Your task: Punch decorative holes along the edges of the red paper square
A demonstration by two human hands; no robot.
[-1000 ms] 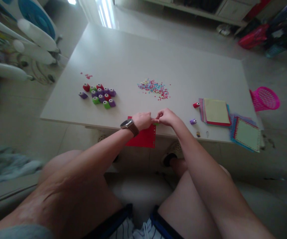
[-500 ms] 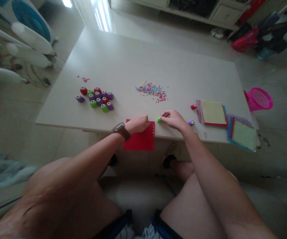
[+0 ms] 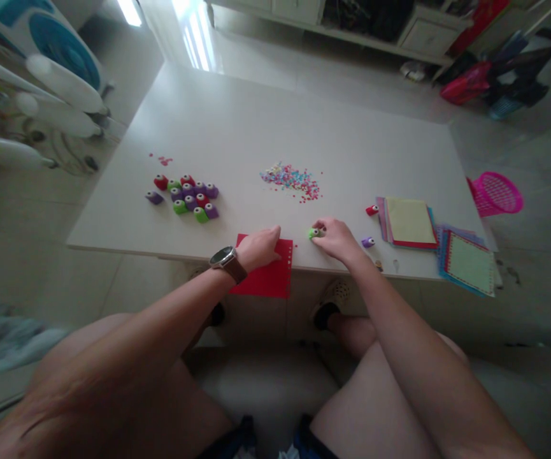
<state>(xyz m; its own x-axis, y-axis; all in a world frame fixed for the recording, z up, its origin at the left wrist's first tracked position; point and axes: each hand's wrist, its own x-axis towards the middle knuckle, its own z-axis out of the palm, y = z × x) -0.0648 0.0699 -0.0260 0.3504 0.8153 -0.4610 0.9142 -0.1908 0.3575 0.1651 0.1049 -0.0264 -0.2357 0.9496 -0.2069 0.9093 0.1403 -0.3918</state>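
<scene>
A red sheet of paper [image 3: 275,280] lies partly over the table's front edge, with a row of small punched holes along its right side. My left hand [image 3: 260,247], with a watch on the wrist, holds this sheet near its top. To the right of the paper, my right hand [image 3: 335,238] grips a small green paper punch [image 3: 313,234] between thumb and fingers, apart from the sheet. Near that hand stand a purple punch [image 3: 367,242] and a red punch [image 3: 372,210]. A tiny red cutout [image 3: 296,245] rests beside the paper's edge.
A cluster of red, green and purple punches [image 3: 190,199] stands on the left of the white table [image 3: 351,127]. Colourful paper cutouts [image 3: 294,182] are heaped mid-table. Two stacks of coloured paper [image 3: 409,220] lie at right, near a pink basket [image 3: 499,193].
The red paper has slid slightly left with my left hand, away from the green punch. My right hand has moved a little right with the punch.
</scene>
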